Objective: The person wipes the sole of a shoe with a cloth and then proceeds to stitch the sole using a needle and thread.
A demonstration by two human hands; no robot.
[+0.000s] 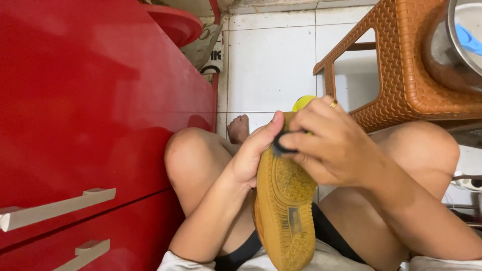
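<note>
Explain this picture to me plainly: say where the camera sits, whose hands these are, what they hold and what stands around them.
There is one picture, taken by a camera worn on a person's head, looking down at their own lap and bare knees. No machine is involved, only two bare hands. The left hand grips a yellow-tan shoe with a worn rubber sole, sole facing up. The right hand, wearing a ring, presses a small dark pad or brush against the sole near its top; exactly what that item is cannot be told. To the left stands a glossy red cabinet with pale bar handles. At upper right is a brown woven-pattern plastic stool carrying a metal bowl, on a white tiled floor.
</note>
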